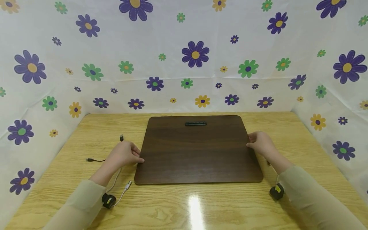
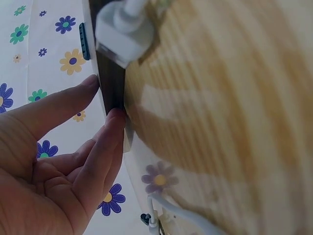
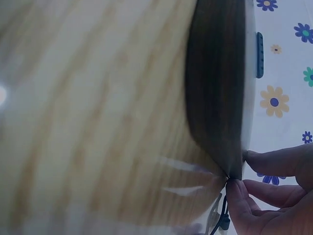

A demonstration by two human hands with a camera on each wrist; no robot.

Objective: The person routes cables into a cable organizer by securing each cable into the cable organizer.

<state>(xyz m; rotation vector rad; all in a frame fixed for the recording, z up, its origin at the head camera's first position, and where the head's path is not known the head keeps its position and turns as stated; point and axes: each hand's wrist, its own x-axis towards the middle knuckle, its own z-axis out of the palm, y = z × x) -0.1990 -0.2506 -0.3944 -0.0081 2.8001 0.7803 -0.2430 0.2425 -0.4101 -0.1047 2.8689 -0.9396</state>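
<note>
A dark brown wooden board (image 1: 198, 153) with rounded corners lies flat across the middle of the table. Along its far edge runs a short dark slotted strip (image 1: 195, 123). My left hand (image 1: 123, 155) pinches the board's left edge, thumb on top and fingertips at the underside, as the left wrist view shows. On the opposite side, my right hand (image 1: 260, 143) holds the right edge between thumb and fingers. Seen from the right wrist, the board (image 3: 215, 73) appears edge-on. What is beneath the board is hidden.
Around my left forearm are a black plug (image 1: 121, 137), another small black plug (image 1: 90, 159) on a thin cable, and a white USB plug (image 1: 128, 185). Black wrist devices (image 1: 109, 200) hang below both sleeves. A flowered cloth (image 1: 161, 68) encloses the table (image 1: 161, 204) behind and at both sides.
</note>
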